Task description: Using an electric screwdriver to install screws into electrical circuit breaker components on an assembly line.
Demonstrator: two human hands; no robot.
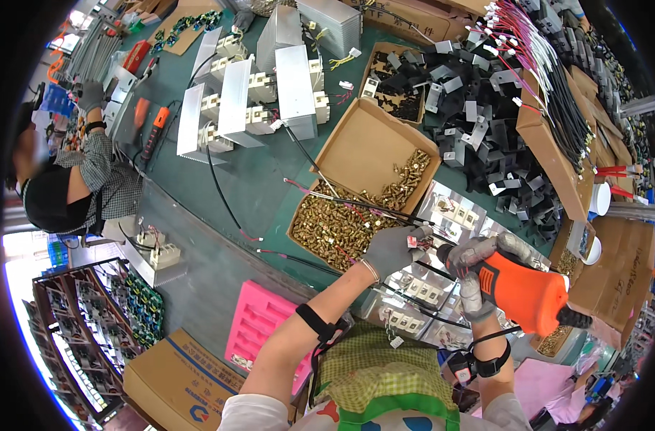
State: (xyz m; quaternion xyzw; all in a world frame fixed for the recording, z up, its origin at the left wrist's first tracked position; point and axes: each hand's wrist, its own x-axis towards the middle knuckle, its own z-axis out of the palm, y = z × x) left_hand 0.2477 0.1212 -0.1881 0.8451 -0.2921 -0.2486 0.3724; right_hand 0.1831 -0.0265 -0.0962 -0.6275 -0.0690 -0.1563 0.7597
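Observation:
My right hand [478, 267], in a grey glove, is wrapped round an orange electric screwdriver [530, 293], whose tip points left toward my other hand. My left hand [390, 251], also gloved, has its fingertips pinched together close to that tip. What they pinch is too small to make out; a small white-and-red connector [416, 242] shows at the fingers. Below both hands lie silvery metal plates with cream terminal blocks [422, 289] and black cables. A cardboard box [376, 138] of brass screws [334, 226] is just beyond my left hand.
Finned aluminium heat sinks [296, 90] stand at the back. Black brackets [478, 129] are heaped at the right, beside bundled cables [557, 93]. A pink foam tray [259, 320] lies left of my forearm. At far left, a co-worker's sleeve [101, 183] shows near another screwdriver [155, 133].

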